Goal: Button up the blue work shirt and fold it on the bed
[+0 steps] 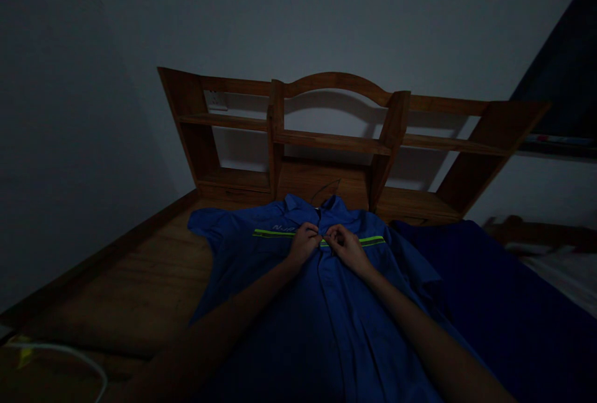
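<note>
A blue short-sleeved work shirt (275, 291) lies front side up on the wooden surface, its collar at the far end. A yellow-green stripe runs across the chest, with pale lettering above it on the left. Both hands meet at the front placket, just below the collar. My left hand (305, 240) pinches the cloth at the left edge of the placket. Close beside it, my right hand (344, 246) has thumb and forefinger pressed together on the other edge. Any button between the fingertips is too dark and small to make out.
Behind the shirt stands a wooden shelf unit (333, 137) against the wall. Dark blue cloth (494, 291) lies to the right. A pale cable (74, 350) curves over the wooden surface (153, 278) at the lower left. A wall socket (217, 101) shows through the left shelf.
</note>
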`<act>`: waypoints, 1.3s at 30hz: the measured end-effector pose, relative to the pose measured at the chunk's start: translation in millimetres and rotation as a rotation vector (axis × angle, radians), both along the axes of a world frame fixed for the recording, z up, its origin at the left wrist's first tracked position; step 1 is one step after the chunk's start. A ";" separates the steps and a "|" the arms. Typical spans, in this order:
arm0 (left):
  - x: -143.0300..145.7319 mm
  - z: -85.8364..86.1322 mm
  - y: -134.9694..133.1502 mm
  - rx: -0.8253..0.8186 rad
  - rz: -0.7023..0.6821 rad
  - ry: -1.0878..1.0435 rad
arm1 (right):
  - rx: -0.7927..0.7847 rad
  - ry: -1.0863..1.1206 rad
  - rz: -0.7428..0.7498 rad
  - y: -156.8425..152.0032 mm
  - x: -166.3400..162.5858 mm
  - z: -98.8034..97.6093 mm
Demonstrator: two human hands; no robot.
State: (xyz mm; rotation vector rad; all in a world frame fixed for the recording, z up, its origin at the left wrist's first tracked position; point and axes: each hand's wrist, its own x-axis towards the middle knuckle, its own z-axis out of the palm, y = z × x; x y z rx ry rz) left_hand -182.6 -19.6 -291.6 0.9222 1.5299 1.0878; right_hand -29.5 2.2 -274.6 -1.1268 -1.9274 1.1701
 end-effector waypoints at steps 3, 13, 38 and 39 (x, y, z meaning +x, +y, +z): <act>1.4 7.4 -2.8 0.034 0.003 0.032 | -0.031 0.024 -0.008 -0.4 -0.8 1.5; 11.2 30.2 -13.6 0.277 -0.085 0.400 | -0.197 0.160 -0.045 4.2 3.4 2.5; 3.3 35.0 -9.3 0.290 -0.228 0.252 | -0.541 0.327 -0.062 17.4 5.3 -4.3; 3.1 34.6 -9.0 0.288 -0.224 0.262 | -0.542 0.328 -0.059 17.5 5.5 -4.6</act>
